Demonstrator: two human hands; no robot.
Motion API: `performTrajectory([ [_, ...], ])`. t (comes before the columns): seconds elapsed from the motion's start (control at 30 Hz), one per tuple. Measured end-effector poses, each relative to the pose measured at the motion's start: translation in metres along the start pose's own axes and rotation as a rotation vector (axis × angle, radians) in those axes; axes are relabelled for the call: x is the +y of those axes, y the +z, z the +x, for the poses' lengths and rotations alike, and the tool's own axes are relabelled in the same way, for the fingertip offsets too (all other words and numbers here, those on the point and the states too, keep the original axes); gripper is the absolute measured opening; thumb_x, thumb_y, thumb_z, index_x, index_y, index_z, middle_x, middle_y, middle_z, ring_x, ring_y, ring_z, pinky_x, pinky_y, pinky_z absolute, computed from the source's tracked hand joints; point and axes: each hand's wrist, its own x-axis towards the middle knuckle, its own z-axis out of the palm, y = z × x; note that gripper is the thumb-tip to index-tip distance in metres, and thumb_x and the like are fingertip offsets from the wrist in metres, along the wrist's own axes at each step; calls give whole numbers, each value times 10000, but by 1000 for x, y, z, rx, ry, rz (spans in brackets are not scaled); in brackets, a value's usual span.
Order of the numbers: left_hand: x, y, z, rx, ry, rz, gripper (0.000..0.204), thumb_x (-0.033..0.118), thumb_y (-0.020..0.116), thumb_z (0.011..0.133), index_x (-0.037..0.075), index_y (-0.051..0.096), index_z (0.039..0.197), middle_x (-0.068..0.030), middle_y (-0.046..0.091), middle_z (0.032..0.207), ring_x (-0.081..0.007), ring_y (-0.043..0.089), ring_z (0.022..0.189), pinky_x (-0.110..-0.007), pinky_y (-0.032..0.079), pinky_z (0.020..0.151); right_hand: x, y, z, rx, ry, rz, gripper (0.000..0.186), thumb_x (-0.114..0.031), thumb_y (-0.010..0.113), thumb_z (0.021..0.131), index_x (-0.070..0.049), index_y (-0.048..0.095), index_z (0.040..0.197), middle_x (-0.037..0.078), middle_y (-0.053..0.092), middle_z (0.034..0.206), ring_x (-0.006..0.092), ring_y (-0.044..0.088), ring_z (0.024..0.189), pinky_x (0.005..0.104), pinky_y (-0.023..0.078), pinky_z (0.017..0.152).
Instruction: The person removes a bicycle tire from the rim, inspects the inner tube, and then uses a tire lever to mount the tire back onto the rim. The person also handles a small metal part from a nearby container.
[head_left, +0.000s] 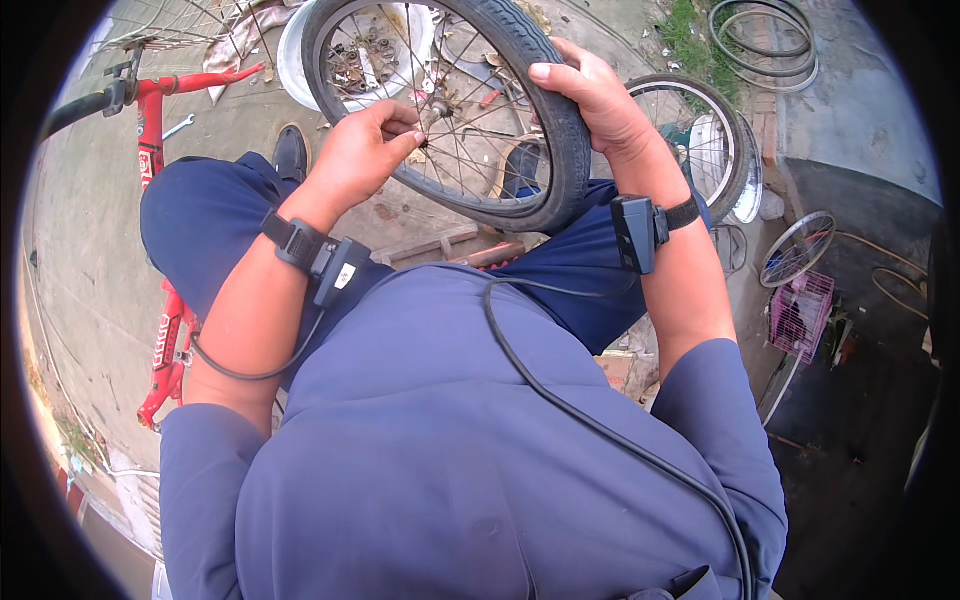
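I hold a bicycle wheel with a black tire and thin spokes above my lap. My right hand grips the tire at its upper right, thumb over the tread. My left hand is closed in a pinch beside the hub, among the spokes; what its fingertips hold is too small to make out. Behind the wheel, a white basin holds small metal parts.
A red bicycle frame stands at my left, with a wrench nearby. Other wheels lie right, with loose tires or rims at the back and a pink cage farther down.
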Motion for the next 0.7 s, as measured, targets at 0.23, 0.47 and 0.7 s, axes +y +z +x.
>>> performTrajectory([
  [0.23, 14, 5, -8, -106, 11, 5, 229, 170, 746, 964, -4, 708, 1108, -75, 748, 953, -140, 681, 853, -306, 556, 765, -14, -8, -19, 2, -141, 100, 575, -381, 752, 888, 34, 594, 1254, 105, 684, 978, 145, 689, 752, 282, 581, 670],
  [0.47, 35, 8, -28, -191, 95, -182, 158, 104, 739, 975, -2, 705, 1087, -29, 721, 913, -68, 641, 821, -250, 539, 728, -31, -21, -33, 6, -234, 129, 587, -422, 684, 943, 28, 585, 1307, 123, 670, 934, 179, 684, 766, 326, 584, 726],
  [0.7, 26, 23, -46, -255, -177, -282, 404, 252, 808, 942, -47, 660, 1171, -72, 713, 953, -115, 653, 869, -287, 545, 757, -62, -39, -68, 34, -468, 261, 749, -461, 621, 965, 109, 477, 1429, 131, 617, 929, 199, 658, 784, 359, 569, 772],
])
